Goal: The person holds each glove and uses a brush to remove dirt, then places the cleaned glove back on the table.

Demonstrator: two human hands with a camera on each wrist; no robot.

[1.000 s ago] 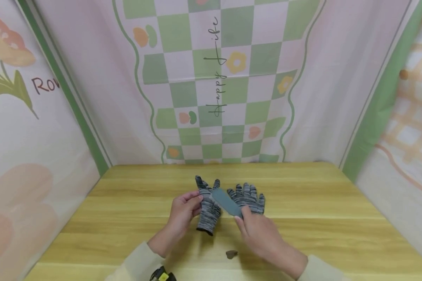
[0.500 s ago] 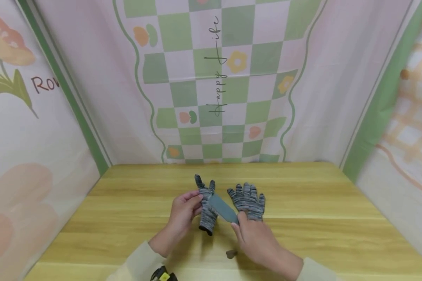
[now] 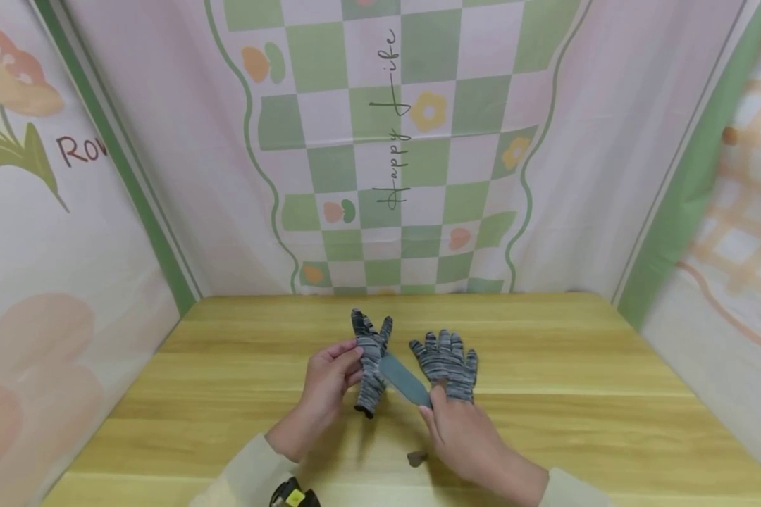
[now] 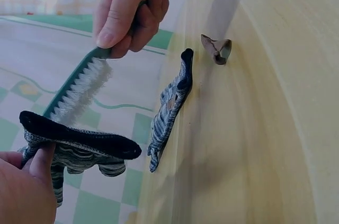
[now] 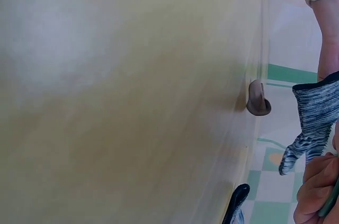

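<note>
My left hand (image 3: 326, 380) pinches a grey-and-black knit glove (image 3: 370, 348) at its side, holding it above the table. The glove's dark cuff (image 4: 79, 135) faces the left wrist camera, and some of its fingers hang down. In my right hand (image 3: 466, 429) is a brush (image 3: 404, 381) with a teal back, gripped at its handle end. White bristles (image 4: 83, 89) show in the left wrist view, their far end meeting the held glove. A matching glove (image 3: 449, 359) lies flat on the table beyond my right hand, a brown spot near its cuff.
A small brown curled scrap (image 3: 416, 458) lies on the wooden table (image 3: 545, 338) between my forearms. A black-and-yellow object (image 3: 294, 494) shows at my left sleeve. Printed cloth (image 3: 393, 155) hangs behind the table and along both sides.
The brush has moved down and slightly left along the held glove, off the far glove's edge. The held glove has risen a little and its cuff has swung left. The lying glove stays put.
</note>
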